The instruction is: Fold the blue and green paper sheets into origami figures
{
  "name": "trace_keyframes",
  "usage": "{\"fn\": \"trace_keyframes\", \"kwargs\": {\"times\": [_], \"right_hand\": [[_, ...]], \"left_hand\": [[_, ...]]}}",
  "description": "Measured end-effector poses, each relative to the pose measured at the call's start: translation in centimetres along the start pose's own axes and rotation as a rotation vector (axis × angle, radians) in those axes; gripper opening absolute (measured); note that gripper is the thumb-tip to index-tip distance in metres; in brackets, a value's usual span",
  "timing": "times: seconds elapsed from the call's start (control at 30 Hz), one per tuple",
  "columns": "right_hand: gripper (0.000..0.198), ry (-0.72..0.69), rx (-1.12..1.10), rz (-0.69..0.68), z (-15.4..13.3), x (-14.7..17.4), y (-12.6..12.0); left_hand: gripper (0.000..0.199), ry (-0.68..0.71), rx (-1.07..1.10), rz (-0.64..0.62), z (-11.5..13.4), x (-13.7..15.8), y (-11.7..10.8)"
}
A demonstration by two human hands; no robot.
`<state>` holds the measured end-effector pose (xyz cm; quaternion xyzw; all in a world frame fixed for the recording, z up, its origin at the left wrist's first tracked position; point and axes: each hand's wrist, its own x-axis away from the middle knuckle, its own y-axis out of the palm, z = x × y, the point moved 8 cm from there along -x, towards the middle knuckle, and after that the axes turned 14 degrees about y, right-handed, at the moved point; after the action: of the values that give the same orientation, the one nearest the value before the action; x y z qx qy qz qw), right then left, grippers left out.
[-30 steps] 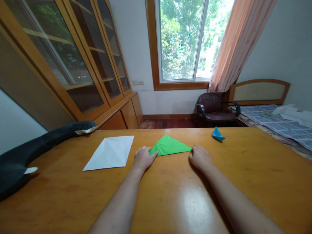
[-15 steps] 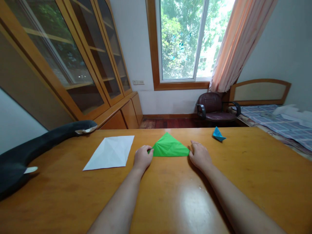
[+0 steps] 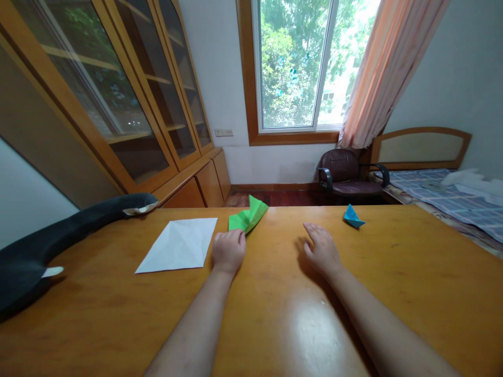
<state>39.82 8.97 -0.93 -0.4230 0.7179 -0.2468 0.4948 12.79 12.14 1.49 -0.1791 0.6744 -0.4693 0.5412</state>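
My left hand (image 3: 229, 250) is closed on a corner of a creased green sheet of paper (image 3: 248, 215). The paper is folded and tilts up from the hand, with its top point raised toward the table's far edge. Apart from it, my right hand (image 3: 320, 248) hovers over the tabletop with nothing in it, thumb and fingers spread. To the left of my left hand lies a white square sheet of paper (image 3: 178, 245) with fold lines. A small blue folded paper boat (image 3: 353, 217) stands beyond my right hand, to its right.
The wooden table (image 3: 267, 324) spans the foreground. A black curved object (image 3: 78, 225) with white parts lies along its left side. Past the far edge are a glass-door cabinet (image 3: 157, 78), a brown armchair (image 3: 341, 170) and a bed (image 3: 451, 193).
My right hand has let go of the green paper's right corner. The paper has swung up and left in my left hand, from lying as a flat triangle to tilting upward.
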Motion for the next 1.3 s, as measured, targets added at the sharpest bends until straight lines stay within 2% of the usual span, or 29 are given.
{"fn": "trace_keyframes", "kwargs": {"times": [0.1, 0.33, 0.47, 0.63, 0.8, 0.93, 1.0, 1.17, 1.23, 1.3], "right_hand": [[0.053, -0.090, -0.016, 0.007, -1.3, 0.5, -0.1], [0.057, -0.155, 0.046, -0.099, -4.6, 1.7, 0.9], [0.054, -0.166, 0.079, -0.229, -6.0, 2.4, 1.7], [0.056, -0.173, 0.102, -0.452, -6.1, 3.2, 3.5], [0.060, -0.117, 0.108, -0.594, -4.9, 3.2, 4.6], [0.062, -0.115, 0.055, -0.650, -4.2, 3.2, 4.8], [0.064, -0.122, 0.019, -0.662, -3.8, 3.1, 4.7], [0.068, -0.140, -0.057, -0.692, -3.0, 2.9, 4.2], [0.067, -0.152, -0.080, -0.704, -2.8, 2.7, 4.0], [0.067, -0.157, -0.096, -0.715, -2.7, 2.6, 3.9]], "left_hand": [[0.025, 0.215, 0.045, -0.074, 3.7, -0.3, 0.5], [0.022, 0.433, 0.065, -0.265, 10.4, 0.5, 2.8], [0.020, 0.488, 0.101, -0.339, 12.9, 1.4, 3.6], [0.022, 0.509, 0.140, -0.401, 14.1, 1.8, 3.7], [0.020, 0.566, 0.198, -0.454, 14.0, 1.6, 2.8], [0.027, 0.611, 0.313, -0.487, 12.7, 1.5, 2.1], [0.036, 0.594, 0.377, -0.482, 11.2, 1.4, 1.8], [0.084, 0.451, 0.431, -0.481, 6.3, 1.1, 1.9], [0.091, 0.419, 0.421, -0.491, 5.0, 1.1, 2.2], [0.088, 0.396, 0.398, -0.469, 4.2, 1.0, 2.4]]}}
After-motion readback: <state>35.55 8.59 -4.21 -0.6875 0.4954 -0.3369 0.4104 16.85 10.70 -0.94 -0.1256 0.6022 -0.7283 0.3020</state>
